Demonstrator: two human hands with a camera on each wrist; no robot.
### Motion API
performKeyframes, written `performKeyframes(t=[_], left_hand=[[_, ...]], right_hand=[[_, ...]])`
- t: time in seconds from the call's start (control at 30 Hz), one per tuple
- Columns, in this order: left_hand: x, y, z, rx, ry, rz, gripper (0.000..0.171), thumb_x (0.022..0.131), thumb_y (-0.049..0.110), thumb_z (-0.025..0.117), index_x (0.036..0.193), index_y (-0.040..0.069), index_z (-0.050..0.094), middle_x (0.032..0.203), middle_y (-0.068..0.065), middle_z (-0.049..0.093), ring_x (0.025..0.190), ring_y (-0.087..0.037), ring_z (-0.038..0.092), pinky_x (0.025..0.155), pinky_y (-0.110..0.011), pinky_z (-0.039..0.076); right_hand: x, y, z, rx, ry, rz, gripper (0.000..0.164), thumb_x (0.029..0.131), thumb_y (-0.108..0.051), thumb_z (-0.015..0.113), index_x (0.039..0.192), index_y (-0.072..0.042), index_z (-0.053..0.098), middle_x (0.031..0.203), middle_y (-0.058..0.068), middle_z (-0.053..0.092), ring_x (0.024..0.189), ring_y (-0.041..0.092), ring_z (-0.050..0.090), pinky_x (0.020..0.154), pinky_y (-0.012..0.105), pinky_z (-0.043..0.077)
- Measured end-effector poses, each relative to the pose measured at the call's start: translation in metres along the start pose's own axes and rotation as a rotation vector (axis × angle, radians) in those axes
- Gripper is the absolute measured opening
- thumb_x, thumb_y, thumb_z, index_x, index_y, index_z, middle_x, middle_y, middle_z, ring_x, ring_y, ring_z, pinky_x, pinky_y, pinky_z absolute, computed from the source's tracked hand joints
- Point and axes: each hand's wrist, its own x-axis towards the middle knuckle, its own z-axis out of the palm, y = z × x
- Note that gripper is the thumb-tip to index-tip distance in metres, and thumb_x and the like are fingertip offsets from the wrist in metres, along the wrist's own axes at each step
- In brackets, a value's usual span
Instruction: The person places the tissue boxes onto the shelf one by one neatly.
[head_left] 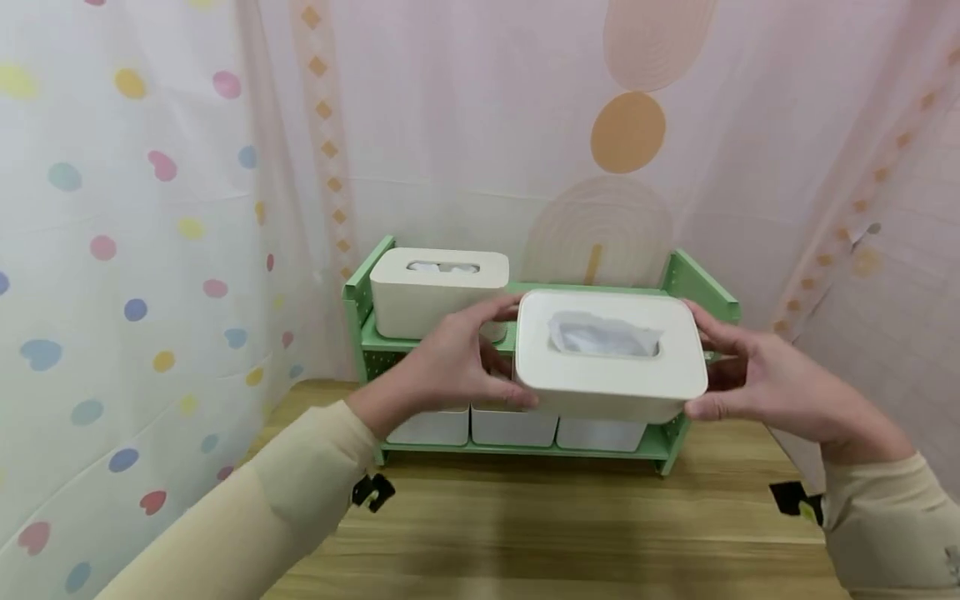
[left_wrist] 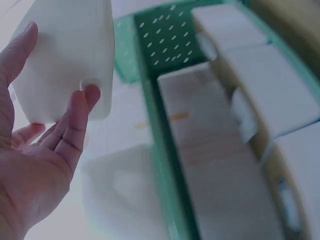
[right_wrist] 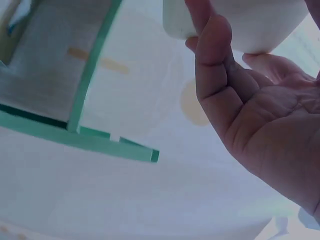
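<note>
Both hands hold a white tissue box (head_left: 611, 379) up in front of a green shelf (head_left: 525, 450), with a tissue (head_left: 603, 335) showing in the slot of its lid. My left hand (head_left: 468, 358) grips the left end, thumb at the near lower corner and fingers behind. On the opposite end, my right hand (head_left: 757, 375) grips in the same way. The left wrist view shows the box (left_wrist: 70, 60) from below, with the left fingers curled against it. In the right wrist view the right hand (right_wrist: 270, 110) curls round the other end.
A second white tissue box (head_left: 427, 300) stands on the left of the shelf's upper board. Several white bins (head_left: 513, 427) line the lower board, partly hidden by the held box. The shelf stands on a wooden table (head_left: 570, 517), with curtains (head_left: 465, 108) behind and beside it.
</note>
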Motion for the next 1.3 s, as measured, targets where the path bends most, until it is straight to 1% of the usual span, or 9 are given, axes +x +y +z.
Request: performKeyframes(t=[0.17, 0.43, 0.7, 0.93, 1.03, 1.1, 1.13, 1.2, 1.3], left_hand=[[0.022, 0.004, -0.013, 0.082, -0.022, -0.047, 0.119, 0.075, 0.032, 0.100, 0.170, 0.024, 0.029, 0.164, -0.005, 0.051, 0.086, -0.011, 0.080, 0.083, -0.034, 0.064], [0.041, 0.000, -0.015, 0.165, -0.024, -0.077, 0.118, 0.075, 0.040, 0.098, 0.170, 0.020, 0.030, 0.160, -0.007, 0.055, 0.086, -0.013, 0.079, 0.087, -0.034, 0.062], [0.045, -0.007, -0.012, 0.208, -0.036, -0.093, 0.114, 0.078, 0.042, 0.096, 0.169, 0.017, 0.031, 0.155, -0.006, 0.059, 0.085, -0.013, 0.078, 0.090, -0.034, 0.061], [0.043, -0.005, -0.009, 0.235, -0.040, -0.096, 0.110, 0.083, 0.044, 0.092, 0.169, 0.013, 0.030, 0.156, -0.006, 0.058, 0.086, -0.011, 0.078, 0.090, -0.034, 0.062], [0.036, -0.001, -0.004, 0.298, 0.010, -0.106, 0.105, 0.088, 0.046, 0.088, 0.169, 0.012, 0.030, 0.153, -0.008, 0.062, 0.085, -0.011, 0.076, 0.089, -0.035, 0.061], [0.031, 0.002, 0.002, 0.389, 0.067, -0.074, 0.098, 0.092, 0.049, 0.084, 0.167, 0.010, 0.034, 0.143, -0.009, 0.069, 0.084, -0.013, 0.074, 0.086, -0.036, 0.061], [0.028, 0.003, 0.005, 0.453, 0.104, -0.039, 0.093, 0.093, 0.050, 0.082, 0.165, 0.009, 0.039, 0.136, -0.009, 0.073, 0.085, -0.015, 0.074, 0.084, -0.037, 0.061], [0.024, 0.004, 0.011, 0.609, 0.187, 0.073, 0.077, 0.097, 0.050, 0.078, 0.157, 0.009, 0.052, 0.114, -0.007, 0.080, 0.078, -0.018, 0.073, 0.071, -0.037, 0.061], [0.020, 0.001, 0.019, 0.881, 0.345, 0.278, 0.051, 0.100, 0.047, 0.075, 0.138, 0.013, 0.069, 0.082, 0.000, 0.079, 0.065, -0.015, 0.071, 0.053, -0.031, 0.054]], right_hand=[[0.017, -0.001, -0.014, -0.012, -0.018, 0.017, 0.111, 0.093, -0.008, 0.083, 0.173, -0.029, 0.009, 0.162, 0.026, 0.046, 0.107, 0.004, 0.074, 0.082, 0.027, 0.062], [0.036, 0.008, -0.020, 0.007, -0.077, 0.014, 0.104, 0.098, -0.011, 0.079, 0.173, -0.031, 0.011, 0.154, 0.021, 0.054, 0.109, 0.012, 0.076, 0.086, 0.028, 0.061], [0.045, 0.012, -0.020, 0.003, -0.108, 0.036, 0.100, 0.099, -0.014, 0.077, 0.174, -0.029, 0.012, 0.153, 0.019, 0.057, 0.114, 0.021, 0.074, 0.088, 0.028, 0.060], [0.044, 0.010, -0.020, -0.034, -0.097, 0.051, 0.095, 0.103, -0.018, 0.073, 0.174, -0.026, 0.010, 0.153, 0.021, 0.057, 0.122, 0.027, 0.070, 0.088, 0.026, 0.059], [0.042, 0.008, -0.017, -0.099, -0.029, 0.070, 0.091, 0.103, -0.025, 0.074, 0.173, -0.024, 0.016, 0.151, 0.018, 0.062, 0.121, 0.015, 0.071, 0.089, 0.021, 0.056], [0.039, 0.007, -0.012, -0.138, 0.050, 0.080, 0.086, 0.103, -0.029, 0.075, 0.172, -0.020, 0.024, 0.148, 0.017, 0.066, 0.115, 0.002, 0.071, 0.087, 0.017, 0.054], [0.037, 0.008, -0.008, -0.153, 0.109, 0.079, 0.083, 0.102, -0.031, 0.076, 0.170, -0.017, 0.031, 0.144, 0.017, 0.068, 0.111, -0.004, 0.070, 0.085, 0.015, 0.053], [0.033, 0.008, 0.003, -0.173, 0.265, 0.048, 0.069, 0.100, -0.029, 0.079, 0.160, -0.011, 0.051, 0.132, 0.018, 0.075, 0.098, -0.011, 0.069, 0.078, 0.013, 0.054], [0.029, 0.012, 0.021, -0.261, 0.549, -0.077, 0.040, 0.094, -0.021, 0.085, 0.131, -0.010, 0.077, 0.110, 0.015, 0.082, 0.084, -0.018, 0.063, 0.069, 0.008, 0.050]])
